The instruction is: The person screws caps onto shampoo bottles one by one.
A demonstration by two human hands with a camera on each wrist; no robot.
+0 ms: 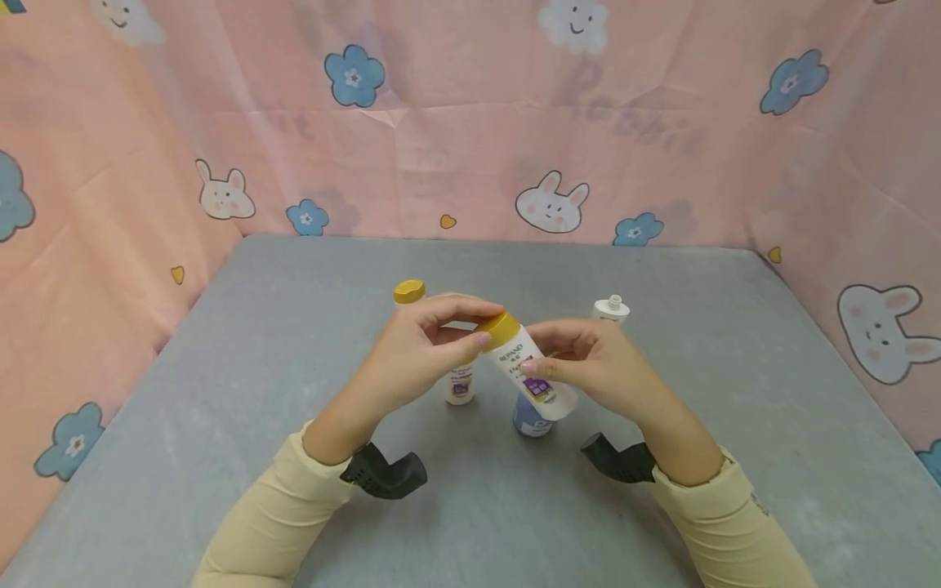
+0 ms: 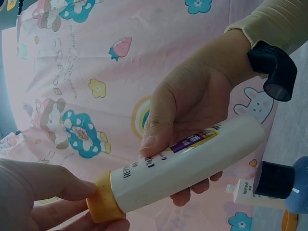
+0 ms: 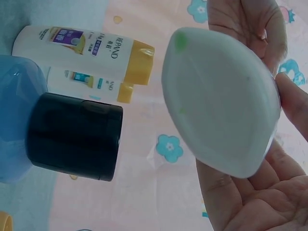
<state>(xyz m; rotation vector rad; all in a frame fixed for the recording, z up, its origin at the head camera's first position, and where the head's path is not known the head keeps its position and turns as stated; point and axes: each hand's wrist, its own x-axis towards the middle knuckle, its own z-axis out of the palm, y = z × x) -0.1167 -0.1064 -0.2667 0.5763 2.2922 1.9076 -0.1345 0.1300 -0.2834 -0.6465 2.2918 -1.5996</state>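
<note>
A white shampoo bottle (image 1: 525, 367) with a yellow cap (image 1: 501, 330) is held tilted above the table. My left hand (image 1: 422, 347) pinches the cap between thumb and fingers. Around the bottle's body, my right hand (image 1: 599, 359) grips with the thumb on the label side. In the right wrist view the bottle's white base (image 3: 221, 101) faces the camera. Below it stands a blue bottle (image 1: 532, 420), partly covered; its black cap (image 3: 74, 137) shows in the right wrist view.
Two white bottles with yellow caps stand upright, a purple-labelled one (image 3: 72, 48) and a teal-labelled one (image 3: 79, 82). An uncapped white bottle (image 1: 610, 309) stands behind my right hand. A loose yellow cap (image 2: 288, 221) lies on the grey table (image 1: 316, 294). Patterned pink cloth (image 1: 441, 163) surrounds it.
</note>
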